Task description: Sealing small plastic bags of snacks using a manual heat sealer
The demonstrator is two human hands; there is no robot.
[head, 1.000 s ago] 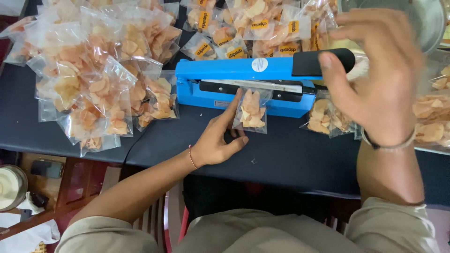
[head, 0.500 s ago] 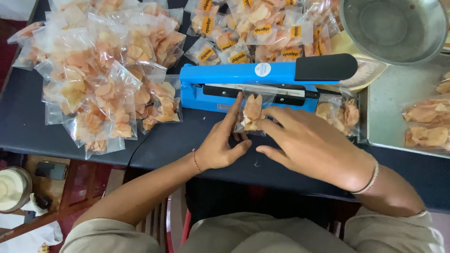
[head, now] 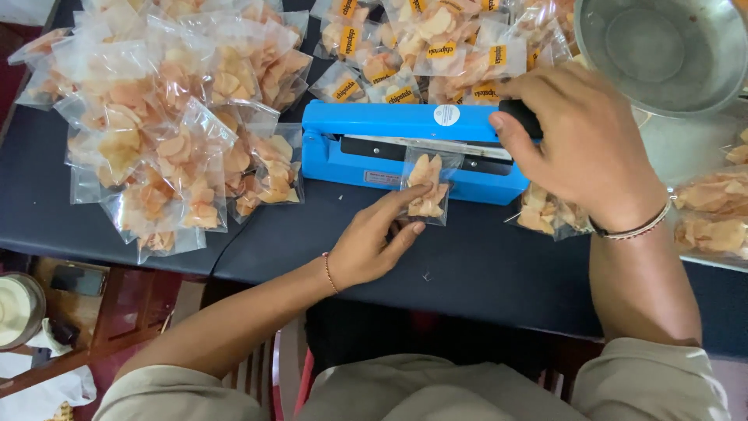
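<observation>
A blue heat sealer [head: 366, 129] lies across the black tabletop [head: 483, 273]. A small clear bag of orange chips [head: 428, 187] has its open top tucked under the sealer's arm. My left hand [head: 374, 243] holds the bag's lower edge with fingers and thumb. My right hand [head: 580, 140] grips the black handle at the right end of the sealer's arm and presses it down.
A heap of sealed chip bags [head: 167, 132] covers the left of the table. More bags with yellow labels [head: 421, 47] lie behind the sealer. A metal bowl [head: 662, 51] stands at the back right, with loose bags [head: 713, 214] on a tray at the right edge.
My right hand left the bag in front of the sealer, moved up to the handle and brought the arm down. My left hand stayed on the bag.
</observation>
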